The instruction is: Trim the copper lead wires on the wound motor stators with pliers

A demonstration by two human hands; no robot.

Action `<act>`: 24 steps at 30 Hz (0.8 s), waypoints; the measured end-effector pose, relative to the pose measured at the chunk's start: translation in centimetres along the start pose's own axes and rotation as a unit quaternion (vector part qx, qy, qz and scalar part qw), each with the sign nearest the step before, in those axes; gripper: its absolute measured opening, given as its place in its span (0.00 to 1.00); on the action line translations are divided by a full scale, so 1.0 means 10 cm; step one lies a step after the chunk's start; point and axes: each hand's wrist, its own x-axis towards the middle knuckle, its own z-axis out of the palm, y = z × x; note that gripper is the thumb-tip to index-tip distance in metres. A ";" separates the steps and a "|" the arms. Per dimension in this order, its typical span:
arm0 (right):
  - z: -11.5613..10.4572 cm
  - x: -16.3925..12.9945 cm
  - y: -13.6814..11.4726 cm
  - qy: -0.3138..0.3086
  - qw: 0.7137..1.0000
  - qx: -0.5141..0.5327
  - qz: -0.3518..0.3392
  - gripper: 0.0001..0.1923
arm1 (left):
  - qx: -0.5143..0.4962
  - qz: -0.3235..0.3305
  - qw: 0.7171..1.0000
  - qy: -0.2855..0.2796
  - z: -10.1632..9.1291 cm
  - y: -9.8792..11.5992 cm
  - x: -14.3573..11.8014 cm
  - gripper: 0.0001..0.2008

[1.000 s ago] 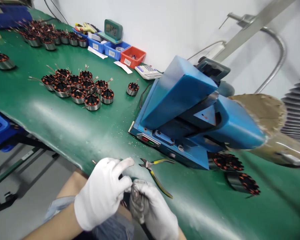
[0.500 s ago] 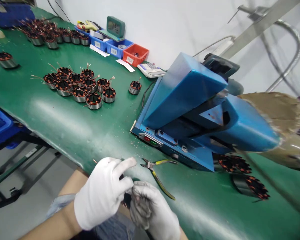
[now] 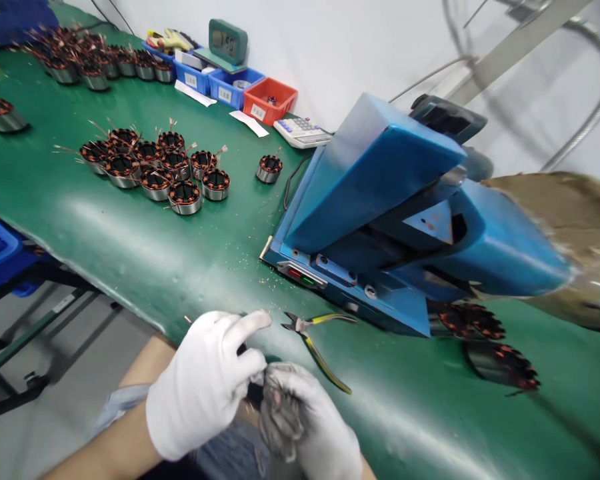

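My left hand (image 3: 205, 383), in a white glove, is closed around what looks like a motor stator (image 3: 255, 395). Only a dark bit of it shows between the hands; a short copper wire end (image 3: 187, 319) pokes out behind the knuckles. My right hand (image 3: 307, 417), its glove blackened at the fingers, pinches right beside it, fingertips against the left thumb. What those fingers grip is hidden. Diagonal cutters (image 3: 313, 343) with yellow-green handles lie spread on the green table (image 3: 180, 267), just beyond my right hand.
A blue machine (image 3: 365, 220) stands at the right, with several stators (image 3: 500, 363) beside it. A group of wound stators (image 3: 155, 167) sits at mid-left, a single one (image 3: 269, 169) near the machine. Farther back are a calculator (image 3: 303, 132), a red bin (image 3: 270, 100), blue bins and a clock (image 3: 228, 41).
The view has shifted slightly, so the background sits a little higher and further left. Both hands keep nearly the same pose, close together; the cutters have stayed put.
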 end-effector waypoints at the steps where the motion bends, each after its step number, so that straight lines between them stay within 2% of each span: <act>1: -0.03 -0.02 -0.03 0.011 0.999 -0.047 -0.001 0.13 | -0.009 -0.001 1.000 0.002 0.00 0.00 0.00 0.09; 3: -0.09 -0.05 -0.09 0.071 0.976 -0.201 -0.054 0.07 | -0.017 -0.002 1.000 0.009 -0.02 0.00 0.01 0.09; 4: -0.12 -0.06 -0.10 0.110 0.944 -0.288 -0.120 0.03 | -0.016 -0.001 1.000 0.015 -0.03 0.00 0.01 0.09; 6: -0.13 -0.07 -0.08 0.167 0.857 -0.408 -0.266 0.06 | -0.012 0.002 1.000 0.024 -0.05 0.01 0.02 0.09; 7: -0.11 -0.06 -0.05 0.176 0.839 -0.416 -0.303 0.06 | -0.011 0.003 1.000 0.028 -0.05 0.01 0.02 0.09; 8: -0.08 -0.05 -0.02 0.180 0.851 -0.393 -0.298 0.06 | -0.011 0.005 1.000 0.028 -0.06 0.01 0.02 0.09; 9: -0.05 -0.03 0.02 0.175 0.888 -0.338 -0.259 0.09 | -0.011 0.007 1.000 0.024 -0.06 0.01 0.02 0.09; 11: 0.00 0.01 0.07 0.122 0.972 -0.158 -0.127 0.18 | -0.008 0.007 1.000 0.009 -0.05 0.00 0.01 0.08; 12: 0.01 0.02 0.08 0.075 0.993 -0.062 -0.066 0.20 | -0.008 0.004 1.000 0.004 -0.04 0.00 0.01 0.08; 14: -0.03 0.02 0.07 -0.014 0.999 0.052 -0.001 0.20 | -0.018 -0.003 1.000 0.004 -0.03 -0.01 0.00 0.08; 15: -0.07 0.01 0.05 -0.037 0.998 0.046 0.007 0.19 | -0.028 -0.007 1.000 0.007 -0.03 -0.01 0.00 0.09; 17: -0.16 -0.03 0.01 -0.007 0.996 -0.086 -0.015 0.17 | -0.048 -0.012 0.999 0.007 -0.03 -0.01 -0.01 0.09; 18: -0.20 -0.05 -0.01 0.036 0.980 -0.189 -0.053 0.14 | -0.054 -0.013 0.998 0.004 -0.03 -0.01 -0.01 0.09; 19: -0.22 -0.06 -0.04 0.078 0.945 -0.299 -0.111 0.09 | -0.058 -0.014 0.998 0.004 -0.03 -0.01 0.00 0.08; 20: -0.24 -0.07 -0.06 0.108 0.891 -0.400 -0.187 0.04 | -0.059 -0.015 0.998 0.005 -0.04 -0.01 0.00 0.08; 21: -0.25 -0.06 -0.08 0.120 0.821 -0.486 -0.274 0.03 | -0.058 -0.016 0.998 0.007 -0.04 -0.01 0.00 0.08; 22: -0.25 -0.05 -0.10 0.116 0.740 -0.553 -0.364 0.05 | -0.058 -0.014 0.998 0.008 -0.05 -0.01 0.00 0.08; 24: -0.24 -0.02 -0.15 0.090 0.566 -0.646 -0.505 0.09 | -0.059 -0.011 0.998 0.009 -0.06 -0.01 0.00 0.09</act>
